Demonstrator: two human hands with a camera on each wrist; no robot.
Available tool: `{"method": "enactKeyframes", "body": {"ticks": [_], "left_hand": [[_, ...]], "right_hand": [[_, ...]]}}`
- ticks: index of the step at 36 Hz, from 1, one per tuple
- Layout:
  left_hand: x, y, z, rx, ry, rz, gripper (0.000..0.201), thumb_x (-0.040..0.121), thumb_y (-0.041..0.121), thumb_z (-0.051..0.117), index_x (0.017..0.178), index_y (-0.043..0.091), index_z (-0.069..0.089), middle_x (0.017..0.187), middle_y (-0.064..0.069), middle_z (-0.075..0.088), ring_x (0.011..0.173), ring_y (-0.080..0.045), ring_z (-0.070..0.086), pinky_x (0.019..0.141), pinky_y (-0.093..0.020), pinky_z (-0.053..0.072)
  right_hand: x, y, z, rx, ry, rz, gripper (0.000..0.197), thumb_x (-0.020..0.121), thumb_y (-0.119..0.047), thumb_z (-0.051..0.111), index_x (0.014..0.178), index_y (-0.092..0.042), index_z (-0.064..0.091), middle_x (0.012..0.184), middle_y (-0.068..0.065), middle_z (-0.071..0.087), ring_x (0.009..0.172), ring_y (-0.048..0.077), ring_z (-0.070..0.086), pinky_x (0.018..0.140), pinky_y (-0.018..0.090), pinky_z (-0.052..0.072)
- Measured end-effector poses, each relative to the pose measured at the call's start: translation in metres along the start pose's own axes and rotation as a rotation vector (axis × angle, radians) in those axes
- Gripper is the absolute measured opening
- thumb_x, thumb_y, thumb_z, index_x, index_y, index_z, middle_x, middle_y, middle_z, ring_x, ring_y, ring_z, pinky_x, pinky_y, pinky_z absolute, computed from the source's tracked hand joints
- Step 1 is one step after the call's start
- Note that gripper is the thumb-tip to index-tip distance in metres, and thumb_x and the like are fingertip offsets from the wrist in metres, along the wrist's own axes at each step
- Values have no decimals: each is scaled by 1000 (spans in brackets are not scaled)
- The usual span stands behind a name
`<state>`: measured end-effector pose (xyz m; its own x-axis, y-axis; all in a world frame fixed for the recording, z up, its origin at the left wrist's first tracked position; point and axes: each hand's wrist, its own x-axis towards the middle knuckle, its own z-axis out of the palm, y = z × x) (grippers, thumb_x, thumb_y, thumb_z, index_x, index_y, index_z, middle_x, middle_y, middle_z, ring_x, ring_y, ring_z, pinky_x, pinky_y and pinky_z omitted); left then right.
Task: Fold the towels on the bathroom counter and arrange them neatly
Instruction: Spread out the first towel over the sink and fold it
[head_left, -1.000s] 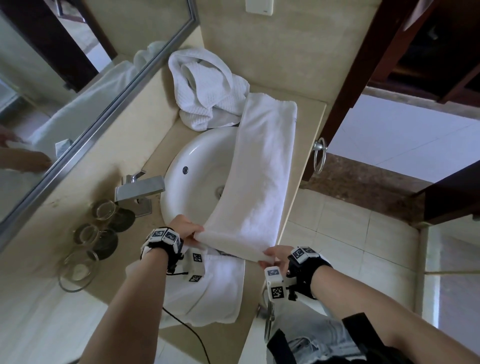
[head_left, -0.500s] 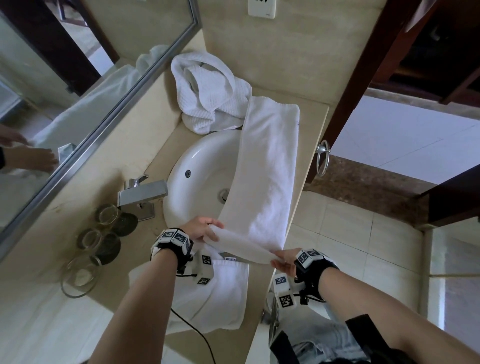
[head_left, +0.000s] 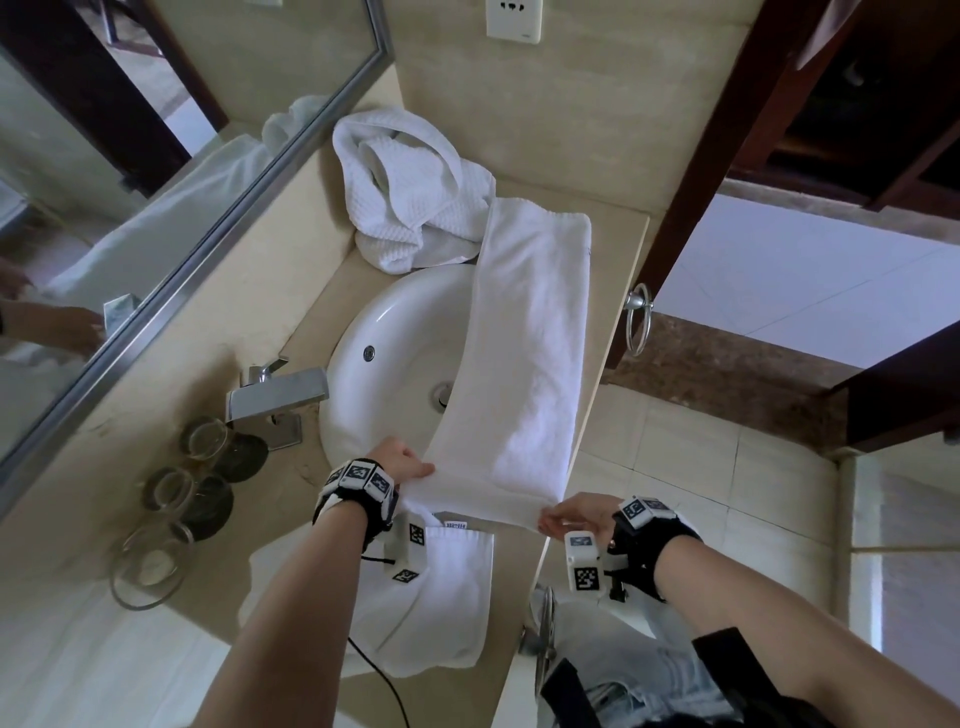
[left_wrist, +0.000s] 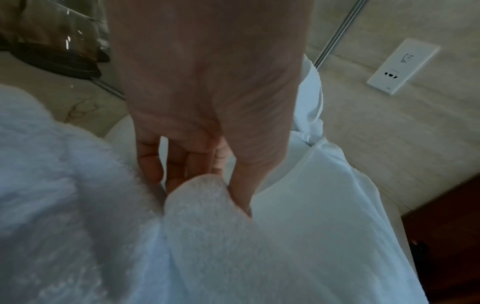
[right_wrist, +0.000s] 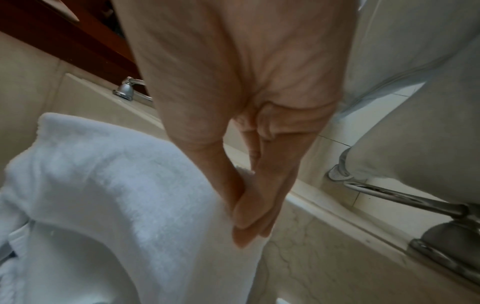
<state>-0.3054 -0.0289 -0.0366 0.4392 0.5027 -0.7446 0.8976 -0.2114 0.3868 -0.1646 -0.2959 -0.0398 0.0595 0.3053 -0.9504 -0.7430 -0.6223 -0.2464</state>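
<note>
A long white towel (head_left: 524, 358) lies stretched over the right side of the sink (head_left: 395, 343), its far end on the counter (head_left: 615, 291). My left hand (head_left: 402, 462) pinches the near left corner of this long towel (left_wrist: 207, 203). At the near right corner my right hand (head_left: 569, 519) pinches the same long towel (right_wrist: 124, 176) between thumb and fingers. The near end is lifted above the counter. A folded white towel (head_left: 441, 603) lies on the counter under my left wrist. A crumpled waffle towel (head_left: 410, 197) sits in the far corner.
A chrome faucet (head_left: 278, 397) stands left of the sink, with several glasses (head_left: 171, 499) on dark coasters beside it. The mirror (head_left: 130, 171) runs along the left. A towel ring (head_left: 636, 319) hangs off the counter's right edge, above the tiled floor (head_left: 675, 467).
Both hands still hold the towel's near end; they have drawn slightly back toward me, and the near edge now hangs a bit flatter and wider between them.
</note>
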Motion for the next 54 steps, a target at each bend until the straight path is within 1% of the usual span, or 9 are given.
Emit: {"method": "enactKeyframes", "body": {"ticks": [6, 12, 18, 25, 29, 33, 43, 49, 54], "left_hand": [[-8, 10, -3, 54, 84, 139, 33, 71, 26, 82, 89, 18, 55, 87, -1, 59, 86, -22, 59, 74, -31, 48], [-26, 24, -2, 22, -230, 229, 28, 68, 31, 85, 91, 25, 71, 99, 5, 66, 97, -12, 59, 95, -28, 44], [-26, 34, -6, 205, -311, 189, 49, 69, -6, 73, 113, 13, 66, 107, 1, 58, 103, -17, 51, 91, -28, 41], [-21, 26, -10, 80, -153, 166, 38, 71, 45, 76, 85, 11, 65, 75, -1, 58, 71, -18, 51, 60, -24, 34], [-12, 20, -4, -52, -168, 65, 51, 83, 46, 68, 116, 7, 62, 109, -8, 61, 97, -23, 56, 82, -30, 46], [-9, 24, -1, -216, -147, -34, 49, 87, 38, 67, 120, 4, 57, 115, -13, 60, 101, -28, 59, 91, -33, 48], [-9, 40, 14, -588, 56, -159, 28, 76, 20, 71, 81, -6, 61, 83, -15, 58, 63, -28, 64, 69, -40, 61], [9, 34, 19, -528, 86, -184, 39, 50, 32, 68, 71, -1, 66, 55, -12, 64, 51, -23, 63, 63, -30, 53], [2, 46, 18, -516, 79, -155, 15, 64, 21, 66, 67, 13, 54, 49, -8, 58, 45, -22, 56, 61, -29, 48]], "right_hand": [[8, -5, -1, 8, -14, 55, 25, 97, -12, 48, 73, -4, 49, 57, 5, 68, 41, 9, 58, 51, 17, 42], [6, -11, -4, 34, 75, 84, 19, 93, -10, 54, 76, -2, 56, 57, 12, 68, 38, 14, 61, 56, 22, 43], [7, -12, -4, 0, 137, 88, 12, 91, -10, 57, 82, -2, 57, 57, 12, 69, 41, 16, 63, 46, 23, 50], [6, -14, -11, -242, 244, 137, 33, 87, -38, 60, 70, -10, 51, 51, -2, 49, 40, 12, 40, 43, 23, 34], [29, -9, -23, -289, 238, 97, 42, 79, -50, 64, 95, -11, 60, 102, 5, 66, 93, 26, 65, 80, 33, 54], [82, 2, -48, -254, 223, 61, 70, 45, -49, 83, 97, -7, 64, 95, 11, 72, 92, 28, 67, 97, 43, 49], [6, -22, -5, 81, 194, 5, 28, 91, -30, 60, 77, -7, 51, 39, 5, 50, 25, 8, 40, 30, 12, 31], [5, -17, -23, 133, 102, -54, 48, 72, -49, 76, 89, -9, 60, 64, 2, 62, 54, 12, 52, 76, 20, 48], [-10, -17, -27, 105, -34, -81, 14, 84, 1, 64, 73, -8, 65, 63, 5, 60, 47, 12, 55, 49, 19, 47]]}}
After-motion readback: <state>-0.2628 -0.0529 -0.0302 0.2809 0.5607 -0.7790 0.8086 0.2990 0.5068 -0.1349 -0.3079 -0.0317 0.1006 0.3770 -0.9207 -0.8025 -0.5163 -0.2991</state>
